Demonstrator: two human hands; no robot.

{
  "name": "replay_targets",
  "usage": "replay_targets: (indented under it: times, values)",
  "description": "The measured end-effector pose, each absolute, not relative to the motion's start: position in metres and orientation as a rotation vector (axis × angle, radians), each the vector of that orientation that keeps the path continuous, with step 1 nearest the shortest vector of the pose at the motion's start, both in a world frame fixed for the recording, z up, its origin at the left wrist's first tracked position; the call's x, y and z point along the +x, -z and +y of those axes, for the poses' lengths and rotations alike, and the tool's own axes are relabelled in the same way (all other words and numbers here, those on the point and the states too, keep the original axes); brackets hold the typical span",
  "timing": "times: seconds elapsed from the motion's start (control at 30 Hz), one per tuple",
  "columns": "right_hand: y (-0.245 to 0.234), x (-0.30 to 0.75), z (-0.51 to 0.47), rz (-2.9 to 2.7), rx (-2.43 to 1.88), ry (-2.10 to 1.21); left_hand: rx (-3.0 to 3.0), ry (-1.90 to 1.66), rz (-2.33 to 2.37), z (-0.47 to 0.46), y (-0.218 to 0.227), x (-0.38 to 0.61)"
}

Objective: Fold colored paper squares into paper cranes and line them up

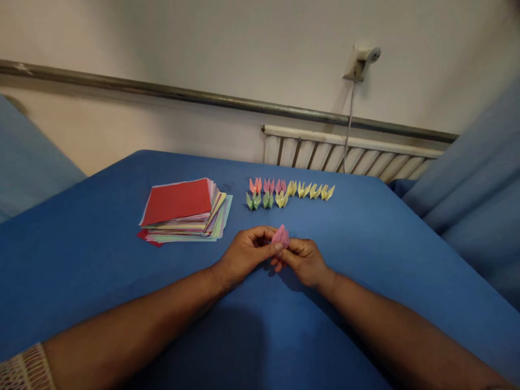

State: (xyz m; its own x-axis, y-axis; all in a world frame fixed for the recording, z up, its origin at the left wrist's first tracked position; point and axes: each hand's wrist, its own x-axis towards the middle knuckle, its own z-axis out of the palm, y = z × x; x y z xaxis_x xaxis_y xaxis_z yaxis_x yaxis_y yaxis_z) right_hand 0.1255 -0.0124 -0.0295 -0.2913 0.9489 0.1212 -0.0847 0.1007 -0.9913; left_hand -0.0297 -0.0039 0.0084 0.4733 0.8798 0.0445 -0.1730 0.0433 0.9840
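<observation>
A small pink folded paper piece (280, 236) with a pointed top is pinched between both hands above the blue table. My left hand (252, 250) grips its left side, thumb across the lower front. From the right, my right hand (303, 260) pinches the lower edge, its thumb close to the left one; some fingers curl underneath. Just beyond the hands stand folded paper figures in two rows: an orange one (255, 186), pink ones (268, 186), several yellow ones (315, 191) and green ones (253, 201), with pointed tips upward.
A stack of coloured paper sheets (179, 203), red on top, lies to the left on the blue table cover (101, 227). Behind the table are a metal rail (182, 93), a radiator (349, 143) and a wall socket with a plugged-in cord (359, 62). Blue curtains (475, 179) hang at both sides.
</observation>
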Motion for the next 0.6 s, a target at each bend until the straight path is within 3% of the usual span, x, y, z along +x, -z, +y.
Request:
replay_targets:
  times: [0.2,0.6]
  values:
    - [0.0309,0.128,-0.0108,-1.549,-0.958,-1.291,1.562,-1.243,0.895,-0.0012,-0.0137,-0.0367]
    - [0.0369,0.1322,-0.0054,-1.555,-0.921,-1.237,1.531,-1.123,0.865,-0.0011,-0.0128,-0.0346]
